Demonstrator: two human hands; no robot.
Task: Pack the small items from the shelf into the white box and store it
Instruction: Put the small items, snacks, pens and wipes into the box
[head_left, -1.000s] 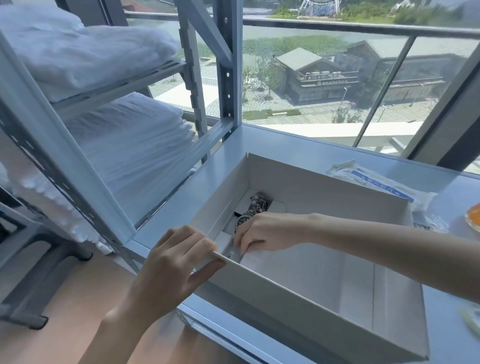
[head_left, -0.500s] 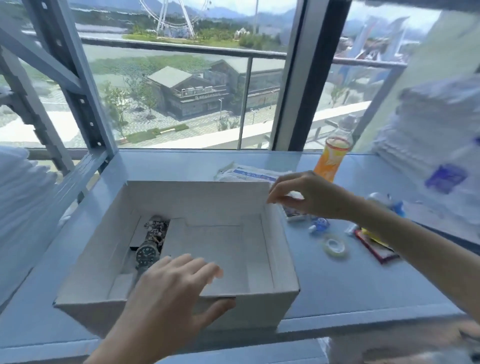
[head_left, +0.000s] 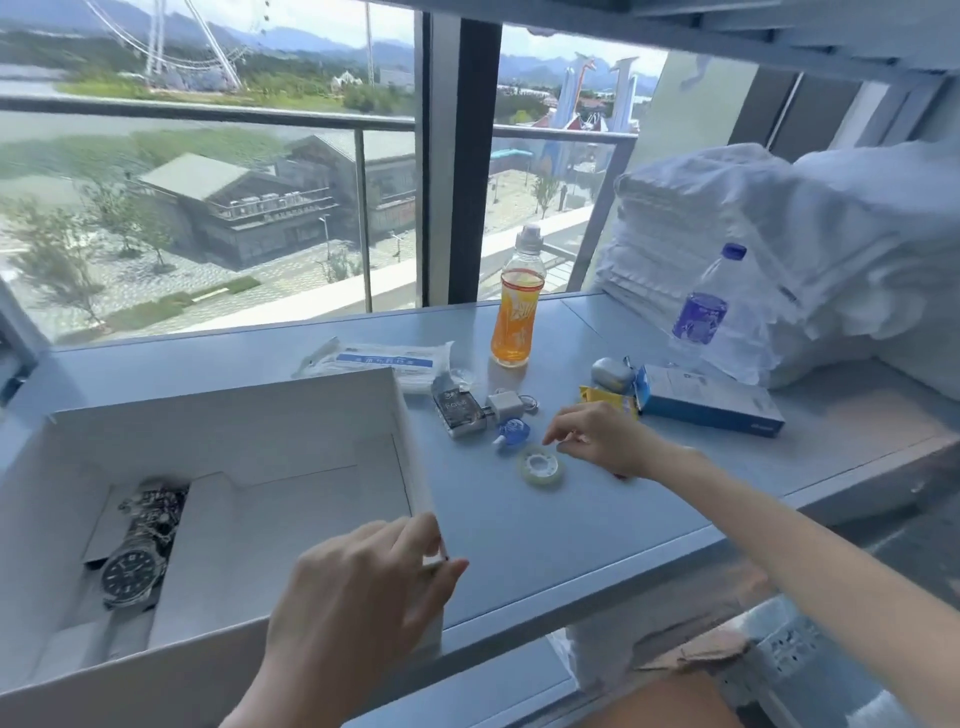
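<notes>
right hand (head_left: 597, 441) has left the far rim of the white box (head_left: 234, 415) and now hovers over the shelf (head_left: 519, 530), fingers loosely curled and holding nothing, just right of a clear tape roll (head_left: 541, 466). left hand (head_left: 358, 587) pinches the box's near right corner, thumb outside, fingers over the rim. a wristwatch (head_left: 136, 561) lies in the box's left slot. a white charger (head_left: 501, 405) and an orange bottle (head_left: 517, 306) stand farther back.

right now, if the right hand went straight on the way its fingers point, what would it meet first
Probably the tape roll, lying just ahead of the right hand; depth is hard to judge.
</notes>
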